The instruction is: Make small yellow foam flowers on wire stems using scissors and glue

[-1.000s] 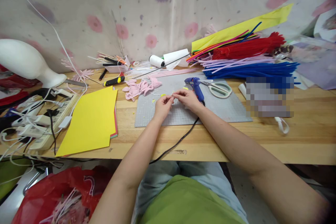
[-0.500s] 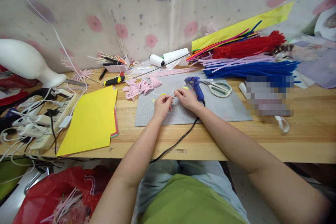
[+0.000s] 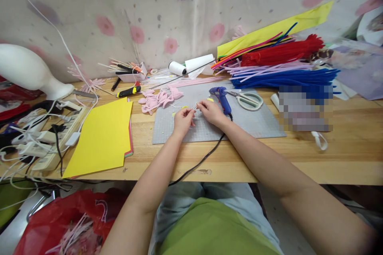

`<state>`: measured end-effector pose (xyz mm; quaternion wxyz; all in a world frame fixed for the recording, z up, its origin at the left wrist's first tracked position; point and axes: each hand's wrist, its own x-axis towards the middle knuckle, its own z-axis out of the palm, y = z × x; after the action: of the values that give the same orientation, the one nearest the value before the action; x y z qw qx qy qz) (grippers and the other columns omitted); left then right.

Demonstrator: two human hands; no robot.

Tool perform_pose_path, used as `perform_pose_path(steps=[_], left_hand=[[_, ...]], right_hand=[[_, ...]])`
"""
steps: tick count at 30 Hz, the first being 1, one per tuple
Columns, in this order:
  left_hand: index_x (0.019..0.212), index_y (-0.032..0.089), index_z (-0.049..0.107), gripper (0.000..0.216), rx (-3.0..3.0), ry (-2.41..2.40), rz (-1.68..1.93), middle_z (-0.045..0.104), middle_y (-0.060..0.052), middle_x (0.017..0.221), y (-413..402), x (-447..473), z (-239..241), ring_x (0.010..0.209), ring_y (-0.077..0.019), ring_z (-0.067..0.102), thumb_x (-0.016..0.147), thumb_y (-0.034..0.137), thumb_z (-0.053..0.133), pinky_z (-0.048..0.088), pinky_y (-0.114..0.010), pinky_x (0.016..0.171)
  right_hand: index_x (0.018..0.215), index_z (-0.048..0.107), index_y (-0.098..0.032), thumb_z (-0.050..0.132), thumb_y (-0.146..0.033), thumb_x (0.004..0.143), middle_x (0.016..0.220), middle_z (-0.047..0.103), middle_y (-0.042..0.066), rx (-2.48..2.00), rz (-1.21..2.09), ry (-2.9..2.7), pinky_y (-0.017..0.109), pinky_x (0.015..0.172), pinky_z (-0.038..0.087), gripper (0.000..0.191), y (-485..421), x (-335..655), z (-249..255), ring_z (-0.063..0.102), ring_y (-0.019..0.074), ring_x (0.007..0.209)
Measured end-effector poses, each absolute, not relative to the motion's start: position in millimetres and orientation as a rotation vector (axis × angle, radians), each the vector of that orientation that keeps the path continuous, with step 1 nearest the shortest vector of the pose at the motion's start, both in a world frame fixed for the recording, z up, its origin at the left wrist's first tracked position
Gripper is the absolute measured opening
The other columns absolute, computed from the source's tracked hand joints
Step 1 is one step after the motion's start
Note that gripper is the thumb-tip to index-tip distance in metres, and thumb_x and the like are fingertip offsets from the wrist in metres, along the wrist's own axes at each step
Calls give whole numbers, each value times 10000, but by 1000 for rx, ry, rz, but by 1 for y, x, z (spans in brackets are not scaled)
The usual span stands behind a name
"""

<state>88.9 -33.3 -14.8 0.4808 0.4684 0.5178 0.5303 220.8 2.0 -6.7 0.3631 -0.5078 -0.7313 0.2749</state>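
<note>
Both hands meet over the grey cutting mat (image 3: 254,121). My left hand (image 3: 182,120) and my right hand (image 3: 211,112) have their fingers pinched together around a thin pale wire-like piece (image 3: 194,106) held between them. Small yellow bits (image 3: 184,108) lie on the mat just beyond the fingers. A pile of pink petal shapes (image 3: 158,99) sits to the left of the hands. The blue glue gun (image 3: 222,97) lies right behind my right hand, its black cord (image 3: 203,159) running off the table edge.
Scissors (image 3: 248,100) lie right of the glue gun. Bundles of red, blue and lilac pipe cleaners (image 3: 284,67) fill the back right. Yellow paper sheets (image 3: 101,135) and a power strip (image 3: 50,139) with cables are on the left. A red bag (image 3: 68,223) sits below.
The hands have barely moved; the fingers shifted slightly on the thin piece, and the view drifted a little to the left.
</note>
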Motion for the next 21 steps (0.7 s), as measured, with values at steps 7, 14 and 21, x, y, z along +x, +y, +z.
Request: perform_pose_path(steps=[7,14,21], left_hand=[[696,126,615,141,1127,1281,1288,512,37,552,-34,90,-12,394,-37,410,684,267,617,388,-175,349],[684,124,608,110,1124,1264,1298,518,35,544,-35,90,-11,387,-42,412,681,234,600,396,-179,339],[676,128,612,100,1130,1259,1289,514,38,547,-36,90,-9,379,-36,406,684,228,603,391,-176,339]], right_hand=[[531,411,-191,403,-320,820,531,448,-15,-1378,669,-1875,251,563,276,317,2,223,-7,395,110,559],[470,384,-195,379,-580,788,438,325,-41,-1305,906,-1790,257,498,239,500,2,226,-7,301,85,462],[476,364,-201,357,-666,766,431,295,-50,-1258,1014,-1759,260,489,233,548,1,228,-6,267,78,446]])
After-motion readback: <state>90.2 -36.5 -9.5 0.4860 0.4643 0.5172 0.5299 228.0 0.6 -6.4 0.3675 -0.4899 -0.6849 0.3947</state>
